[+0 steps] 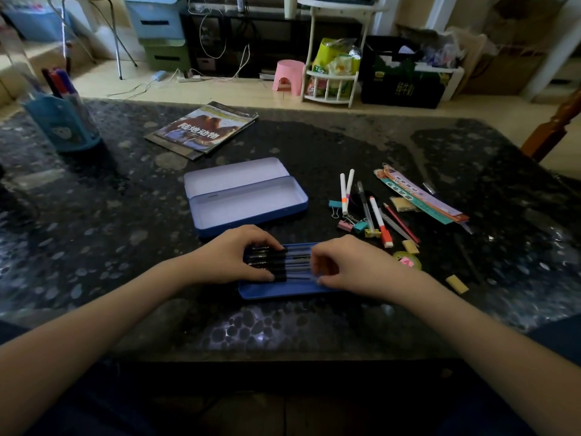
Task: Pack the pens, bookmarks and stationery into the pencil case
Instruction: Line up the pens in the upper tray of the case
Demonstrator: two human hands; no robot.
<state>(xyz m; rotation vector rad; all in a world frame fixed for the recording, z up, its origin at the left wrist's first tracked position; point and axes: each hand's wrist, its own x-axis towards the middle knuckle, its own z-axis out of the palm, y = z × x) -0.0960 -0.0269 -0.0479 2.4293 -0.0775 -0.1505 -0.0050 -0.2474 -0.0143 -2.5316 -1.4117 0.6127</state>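
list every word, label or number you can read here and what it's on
"陆地动物": white title on the book lying on the table.
"纯牛奶": faint print on the dark box on the floor.
Green snack bag in the white rack: a logo, too blurred to read.
Bookmarks: printed lines, too small to read.
Tape roll: pink mark, unreadable.
Blue pen holder: a picture only, no text legible.

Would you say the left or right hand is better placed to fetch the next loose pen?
Probably the right hand: the loose pens lie just to its right, while the left hand holds the black pens in the blue tray.
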